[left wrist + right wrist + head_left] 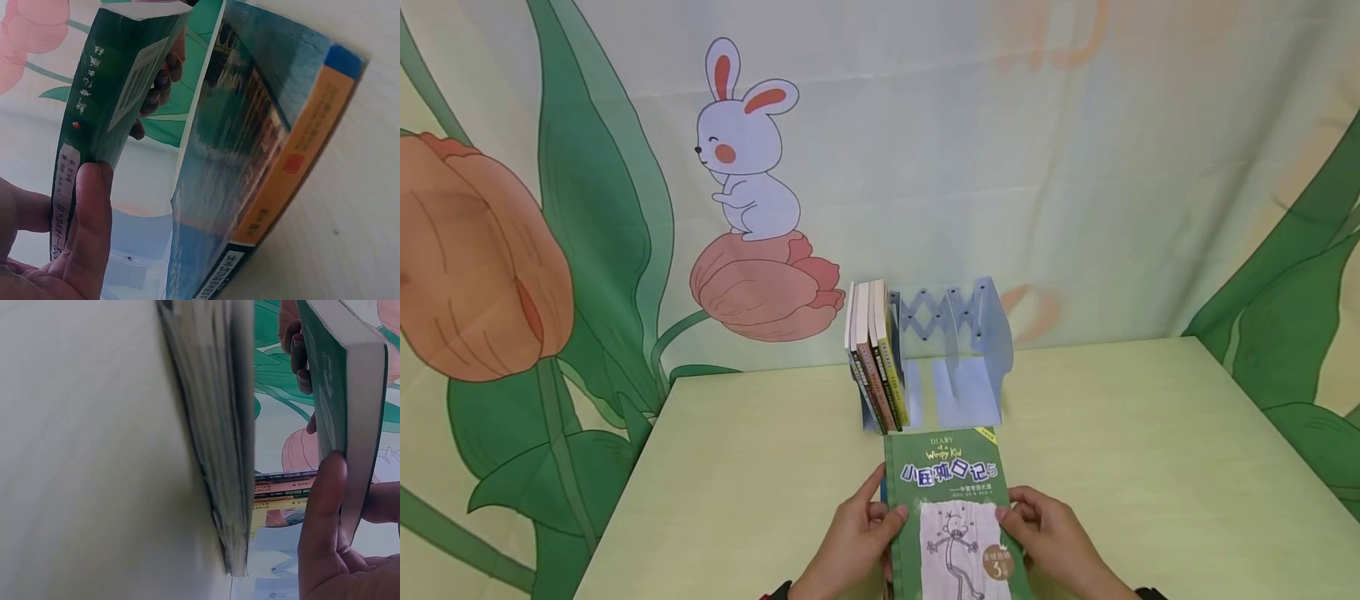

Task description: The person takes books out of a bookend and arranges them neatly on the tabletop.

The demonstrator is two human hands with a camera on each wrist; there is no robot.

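While several books (874, 358) already stand at left end of blue rack (997, 333), by far edge of table (1150, 467), left hand (857, 533) and right hand (1056, 537) grip green book (951, 492) in front, apparently not yet racked.

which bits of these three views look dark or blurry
Head view: fairly evenly lit, the big title on the green book readable; left wrist view: dimmer, small lettering on the orange spine too soft to read; right wrist view: also dim, page edges mid-picture blurred.

The table (1120, 442) carries a rack (997, 342) and an orange-spined book (256, 131)
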